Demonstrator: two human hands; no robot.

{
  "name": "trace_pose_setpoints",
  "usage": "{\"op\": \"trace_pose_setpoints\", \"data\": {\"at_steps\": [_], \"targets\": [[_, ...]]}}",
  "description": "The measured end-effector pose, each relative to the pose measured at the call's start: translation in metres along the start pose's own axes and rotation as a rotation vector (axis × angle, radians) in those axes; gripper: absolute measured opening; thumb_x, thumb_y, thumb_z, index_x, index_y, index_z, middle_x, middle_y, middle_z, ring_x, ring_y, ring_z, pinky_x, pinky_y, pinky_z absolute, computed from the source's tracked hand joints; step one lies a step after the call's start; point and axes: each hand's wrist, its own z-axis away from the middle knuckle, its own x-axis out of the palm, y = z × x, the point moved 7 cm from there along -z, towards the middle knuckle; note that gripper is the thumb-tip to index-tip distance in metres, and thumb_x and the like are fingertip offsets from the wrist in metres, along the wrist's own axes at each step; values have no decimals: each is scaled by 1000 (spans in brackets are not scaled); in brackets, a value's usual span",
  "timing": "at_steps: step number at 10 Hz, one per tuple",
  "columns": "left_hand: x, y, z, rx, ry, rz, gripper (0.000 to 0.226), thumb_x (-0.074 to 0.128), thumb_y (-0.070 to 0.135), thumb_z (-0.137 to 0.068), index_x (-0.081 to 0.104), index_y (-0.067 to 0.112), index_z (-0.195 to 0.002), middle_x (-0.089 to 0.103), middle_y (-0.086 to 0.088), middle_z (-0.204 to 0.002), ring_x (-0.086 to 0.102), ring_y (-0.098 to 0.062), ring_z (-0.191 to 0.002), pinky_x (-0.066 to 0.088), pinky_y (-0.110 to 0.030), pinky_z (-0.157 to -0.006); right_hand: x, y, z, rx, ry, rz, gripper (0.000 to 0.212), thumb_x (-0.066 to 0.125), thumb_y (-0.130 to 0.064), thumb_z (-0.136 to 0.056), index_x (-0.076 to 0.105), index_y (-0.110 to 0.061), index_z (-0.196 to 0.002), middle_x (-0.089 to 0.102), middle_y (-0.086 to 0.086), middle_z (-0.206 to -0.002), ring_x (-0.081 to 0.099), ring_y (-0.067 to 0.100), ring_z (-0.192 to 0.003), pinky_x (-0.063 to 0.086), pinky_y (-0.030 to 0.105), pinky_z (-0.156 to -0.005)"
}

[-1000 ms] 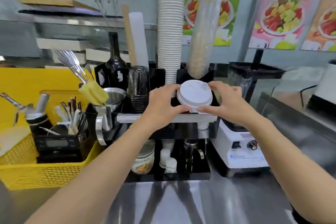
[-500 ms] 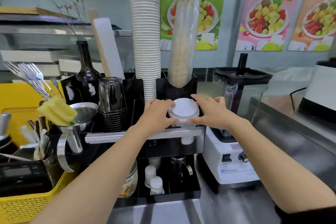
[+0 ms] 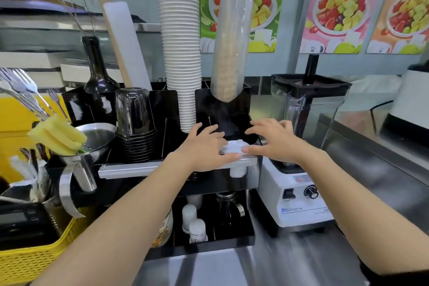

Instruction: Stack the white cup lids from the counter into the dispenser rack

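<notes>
step: seating white lids (image 3: 233, 147) into black dispenser rack (image 3: 222, 109), right-hand slot by blender (image 3: 304, 146) | left hand (image 3: 204, 146) and right hand (image 3: 274, 140): each grip pinches lid stack rim | advice: keep stack level, press evenly, release together

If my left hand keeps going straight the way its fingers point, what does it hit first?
Probably the dark lid stack in the black rack, just beyond the left hand fingers; depth is unclear.
</notes>
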Motion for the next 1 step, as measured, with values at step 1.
{"op": "trace_pose_setpoints", "data": {"at_steps": [1], "targets": [[-15, -2, 13, 7, 170, -21, 71, 30, 69, -82, 30, 28, -140, 26, 3, -153, 8, -12, -143, -3, -40, -116, -6, -1, 6, -3, 71, -88, 72, 51, -62, -77, 30, -31, -138, 35, -5, -147, 23, 12, -135, 10, 37, -107]]}}
